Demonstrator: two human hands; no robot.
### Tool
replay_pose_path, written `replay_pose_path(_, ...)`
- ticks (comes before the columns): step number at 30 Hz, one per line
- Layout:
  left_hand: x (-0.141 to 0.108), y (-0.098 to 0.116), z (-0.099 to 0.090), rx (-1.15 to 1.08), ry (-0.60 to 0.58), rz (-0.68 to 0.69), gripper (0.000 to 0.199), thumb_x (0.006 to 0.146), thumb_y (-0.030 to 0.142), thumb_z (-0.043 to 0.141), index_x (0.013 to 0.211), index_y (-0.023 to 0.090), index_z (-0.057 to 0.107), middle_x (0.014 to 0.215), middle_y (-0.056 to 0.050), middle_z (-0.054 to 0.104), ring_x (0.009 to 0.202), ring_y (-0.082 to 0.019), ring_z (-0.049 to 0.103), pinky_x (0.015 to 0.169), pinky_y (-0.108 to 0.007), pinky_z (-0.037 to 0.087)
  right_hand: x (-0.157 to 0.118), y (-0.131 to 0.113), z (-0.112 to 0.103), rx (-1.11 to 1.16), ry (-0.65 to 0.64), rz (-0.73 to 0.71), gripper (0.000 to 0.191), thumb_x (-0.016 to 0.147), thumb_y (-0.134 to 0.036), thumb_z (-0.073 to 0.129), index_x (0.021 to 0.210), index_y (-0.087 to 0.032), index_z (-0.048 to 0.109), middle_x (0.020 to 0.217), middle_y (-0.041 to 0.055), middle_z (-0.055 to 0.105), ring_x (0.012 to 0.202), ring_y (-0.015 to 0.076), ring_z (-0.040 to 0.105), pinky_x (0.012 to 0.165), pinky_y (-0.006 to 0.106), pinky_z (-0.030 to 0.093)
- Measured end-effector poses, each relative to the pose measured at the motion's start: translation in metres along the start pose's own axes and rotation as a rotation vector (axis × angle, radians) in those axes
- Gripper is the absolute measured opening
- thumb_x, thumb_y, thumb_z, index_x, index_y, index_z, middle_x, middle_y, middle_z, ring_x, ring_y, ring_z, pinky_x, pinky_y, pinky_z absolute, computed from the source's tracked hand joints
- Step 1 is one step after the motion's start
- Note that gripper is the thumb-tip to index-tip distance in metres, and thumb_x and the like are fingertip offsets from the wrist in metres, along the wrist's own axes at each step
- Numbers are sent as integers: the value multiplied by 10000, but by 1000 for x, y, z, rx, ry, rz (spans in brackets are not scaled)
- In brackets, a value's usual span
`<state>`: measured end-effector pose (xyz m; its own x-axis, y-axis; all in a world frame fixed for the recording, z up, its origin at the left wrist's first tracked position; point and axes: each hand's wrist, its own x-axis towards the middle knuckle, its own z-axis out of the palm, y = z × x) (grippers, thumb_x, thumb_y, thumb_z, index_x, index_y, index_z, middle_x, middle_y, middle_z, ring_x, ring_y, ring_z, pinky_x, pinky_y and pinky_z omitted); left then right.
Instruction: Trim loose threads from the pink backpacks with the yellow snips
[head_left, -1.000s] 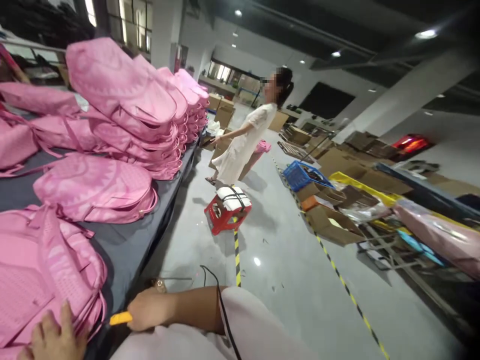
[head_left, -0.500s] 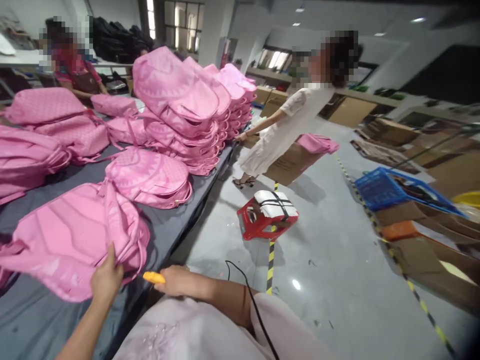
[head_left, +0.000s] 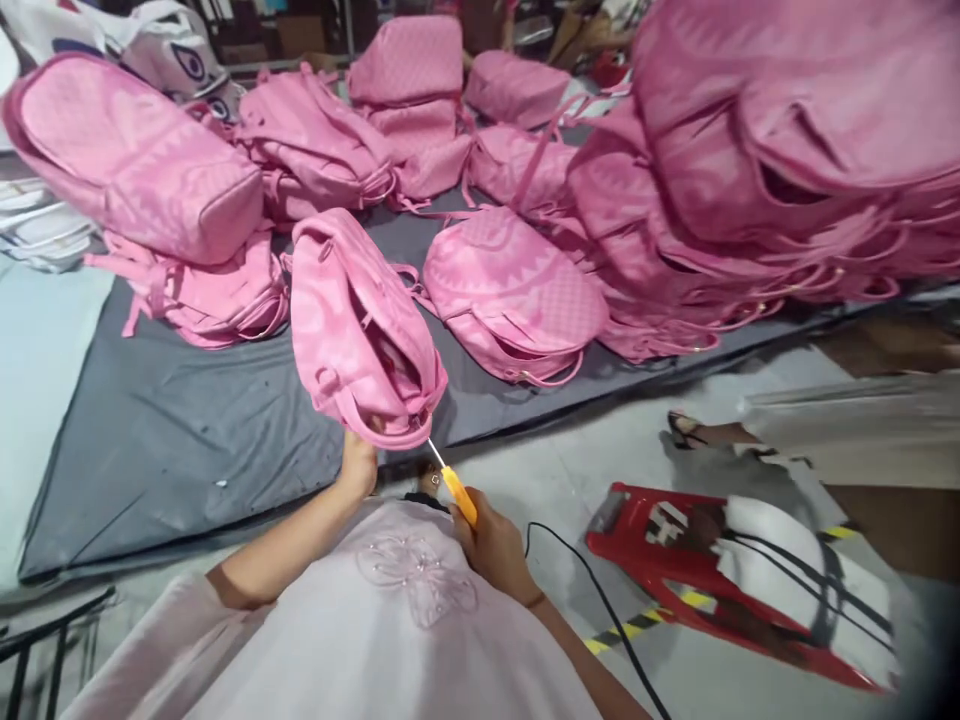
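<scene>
A pink backpack [head_left: 337,310] stands tilted at the near edge of the table, its zipped opening gaping toward me. My left hand [head_left: 360,462] is closed on its lower end by the carry loop, with the fingers partly hidden behind the fabric. In my right hand [head_left: 491,540] is a yellow-handled tool [head_left: 459,495] with a thin metal shaft, like a screwdriver or awl. Its shaft points up to the backpack's near end by the zipper; whether the tip touches or enters the fabric I cannot tell.
More pink backpacks [head_left: 517,290] lie on the dark-covered table [head_left: 180,440], with a tall stack [head_left: 810,120] at the right. White bags [head_left: 142,50] sit at the back left. A red stool [head_left: 660,550] with a white pad stands on the floor, near another person's foot [head_left: 690,430].
My view has swung left. The backpack in my left hand has been turned from lying strap side up to standing tilted with its opening toward me. The yellow-handled tool has moved up to it.
</scene>
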<state>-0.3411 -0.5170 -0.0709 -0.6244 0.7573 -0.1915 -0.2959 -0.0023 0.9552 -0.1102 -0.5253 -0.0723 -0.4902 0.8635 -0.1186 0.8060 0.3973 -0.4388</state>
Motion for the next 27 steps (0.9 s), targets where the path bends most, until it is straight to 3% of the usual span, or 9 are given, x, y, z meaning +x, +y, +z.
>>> replay_pose_path(3, -40, 13, -46, 365, -359, -74, 526, 856, 627, 600, 1166, 215, 706, 1072, -94, 746, 902, -225, 713, 834, -375, 580, 4, 7, 10, -85, -202, 45, 332, 1007, -408, 442, 1163, -164, 604, 796, 79, 741, 737, 260, 728, 580, 281, 381)
replay_pose_path(5, -47, 31, -72, 726, -508, 122, 463, 902, 536, 592, 1255, 254, 691, 1226, -100, 712, 1076, -267, 686, 958, -426, 543, 14, 11, 16, -145, -340, 94, 324, 1011, -413, 454, 1159, -167, 605, 831, 95, 748, 781, 270, 731, 581, 281, 360)
replay_pose_path(9, 3, 40, -101, 1469, -469, 451, 887, 725, 267, 810, 1523, 214, 428, 1625, -188, 293, 1517, -423, 208, 1192, -635, 209, 37, 23, 27, -163, -479, 204, 355, 1031, -412, 415, 1188, -145, 588, 952, 136, 748, 893, 261, 719, 623, 277, 362)
replay_pose_path(12, 58, 24, -107, 1733, -600, 453, 832, 731, 61, 673, 1516, 194, 430, 1620, -196, 298, 1515, -391, 240, 1183, -626, 217, 38, 43, 27, -19, -525, 243, 375, 1027, -448, 371, 1165, -173, 585, 900, 95, 740, 869, 226, 708, 650, 269, 385)
replay_pose_path(15, 95, 31, -100, 1606, -634, 450, 556, 757, 64, 568, 1285, 211, 659, 1387, -132, 620, 1305, -278, 560, 1109, -445, 390, 17, 64, 13, 144, -531, 271, 418, 1004, -521, 304, 1009, -209, 582, 690, 27, 684, 729, 212, 685, 642, 282, 399)
replay_pose_path(17, 112, 55, -89, 1373, -372, 390, 214, 812, 203, 566, 939, 189, 737, 945, -65, 751, 910, -218, 684, 837, -315, 503, -1, 68, 0, 251, -450, 305, 467, 985, -578, 268, 968, -223, 570, 625, 6, 648, 657, 215, 659, 630, 296, 411)
replay_pose_path(20, 132, 98, -67, 978, 55, 381, 385, 873, 453, 514, 592, 189, 513, 529, 24, 466, 523, -124, 446, 530, -250, 338, -19, 53, -14, 432, -226, 214, 526, 972, -625, 250, 965, -219, 585, 677, 18, 659, 632, 205, 632, 639, 307, 440)
replay_pose_path(24, 136, 119, -37, 843, 3, 511, 413, 821, 492, 547, 564, 201, 406, 519, 44, 354, 510, -94, 330, 519, -252, 246, -6, 17, -16, 516, -75, -20, 549, 987, -585, 229, 798, -207, 580, 667, 49, 637, 619, 184, 607, 664, 296, 460)
replay_pose_path(27, 119, 110, -17, 925, -57, 600, 271, 780, 405, 531, 607, 197, 515, 538, 21, 464, 525, -117, 418, 541, -260, 294, 37, -6, -17, 358, -82, 49, 530, 997, -531, 241, 901, -171, 617, 630, 55, 633, 595, 195, 610, 598, 293, 435)
